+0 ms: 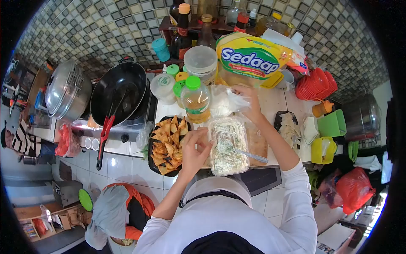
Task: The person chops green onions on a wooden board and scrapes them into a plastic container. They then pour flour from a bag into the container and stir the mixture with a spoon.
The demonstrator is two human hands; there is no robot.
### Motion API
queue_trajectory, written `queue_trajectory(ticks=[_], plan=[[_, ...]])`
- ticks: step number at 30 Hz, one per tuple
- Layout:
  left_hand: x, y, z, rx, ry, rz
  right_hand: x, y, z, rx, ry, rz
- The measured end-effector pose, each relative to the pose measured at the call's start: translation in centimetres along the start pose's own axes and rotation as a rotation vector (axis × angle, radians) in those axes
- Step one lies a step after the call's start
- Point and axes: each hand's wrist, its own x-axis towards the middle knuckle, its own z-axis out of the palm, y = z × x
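Note:
A clear plastic bag (pixel 224 103) with something white in it stands behind the container, and my right hand (pixel 250 103) grips its right side. In front of me is a rectangular clear plastic container (pixel 215 168) of white, crumbly filling with green flecks. A metal spoon (pixel 252 156) rests in it, handle toward the right. Curled close by the container's left edge is my left hand (pixel 195 149), thumb and fingers drawn together; whatever they may hold is hidden. Left of that hand, a black tray (pixel 151 163) holds several golden fried triangular pastries (pixel 170 144).
A green-capped oil bottle (pixel 196 99) stands behind my left hand. At left a black wok (pixel 120 91) with red-handled tongs (pixel 107 131) sits on the stove. Pale wrapper sheets (pixel 290 129) lie at right. A crouching person (pixel 112 207) is on the floor, lower left.

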Motion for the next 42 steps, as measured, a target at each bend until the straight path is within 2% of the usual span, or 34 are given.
queue_trajectory(ticks=[2, 5, 9, 15, 18, 19, 21, 22, 24, 25, 29, 30, 31, 32, 33, 34, 35, 37, 39, 41, 42], plan=[[-0.4, -0.6, 0.4, -0.037, 0.008, -0.041, -0.6, 0.2, -0.8, 0.032, 0.042, -0.107], [-0.6, -0.5, 0.6, -0.100, -0.003, -0.127, -1.5, -0.2, -1.3, 0.131, 0.117, 0.004], [-0.5, -0.7, 0.6, -0.170, -0.030, -0.196, -1.9, 1.3, -2.4, 0.049, 0.147, -0.067], [-0.3, -1.6, 0.9, -0.162, -0.019, -0.090, -1.2, -1.3, -4.2, 0.040, 0.379, -0.041], [-0.3, -1.3, 0.8, -0.184, -0.055, -0.188, -0.4, -3.8, -6.4, -0.121, 0.524, -0.214], [-0.3, -1.4, 0.7, -0.187, -0.057, -0.190, -0.3, -5.3, -7.3, -0.190, 0.501, -0.184], [-0.2, -1.6, 0.5, -0.036, -0.032, 0.000, -0.8, -8.8, -9.1, -0.263, 0.477, -0.150], [-0.2, -1.1, 0.4, -0.039, -0.035, -0.005, -1.1, -10.4, -9.7, -0.258, 0.473, -0.112], [0.3, 1.3, 0.0, 0.204, 0.095, 0.153, -2.2, -13.1, -10.6, -0.257, 0.466, -0.073], [0.4, 2.5, 0.0, 0.201, 0.095, 0.147, -2.9, -14.1, -11.2, -0.343, 0.460, -0.061], [0.1, 7.1, 2.9, -0.304, -0.174, 0.230, -7.5, -17.9, -13.3, -0.528, 0.332, 0.000], [-0.3, 8.0, 3.8, -0.363, -0.282, 0.187, -9.0, -17.7, -14.2, -0.572, 0.270, 0.039], [-0.7, 8.7, 4.4, -0.424, -0.392, 0.144, -9.1, -19.2, -13.1, -0.627, 0.268, -0.033], [-1.3, 9.1, 4.8, -0.429, -0.388, 0.142, -9.7, -20.7, -12.4, -0.626, 0.218, 0.054], [-1.8, 9.5, 5.1, -0.560, -0.522, 0.079, -10.3, -21.2, -12.2, -0.573, 0.175, 0.057], [-2.5, 9.7, 5.2, -0.692, -0.659, 0.016, -10.9, -21.8, -12.1, -0.549, 0.087, 0.163], [-3.1, 9.5, 5.1, -0.697, -0.662, 0.016, -11.5, -22.3, -12.0, -0.523, 0.001, 0.268], [-4.5, 8.5, 5.1, -0.759, -0.879, -0.227, -12.6, -22.2, -10.3, -0.485, 0.057, 0.357], [-6.2, 7.7, 5.0, -0.819, -0.895, -0.307, -13.4, -21.4, -8.8, -0.443, 0.107, 0.450], [-7.8, 6.9, 5.1, -0.884, -0.905, -0.383, -13.6, -20.9, -7.9, -0.429, -0.040, 0.537], [-8.8, 6.4, 5.1, -0.921, -0.872, -0.413, -12.6, -21.3, -7.0, -0.434, -0.160, 0.424]])
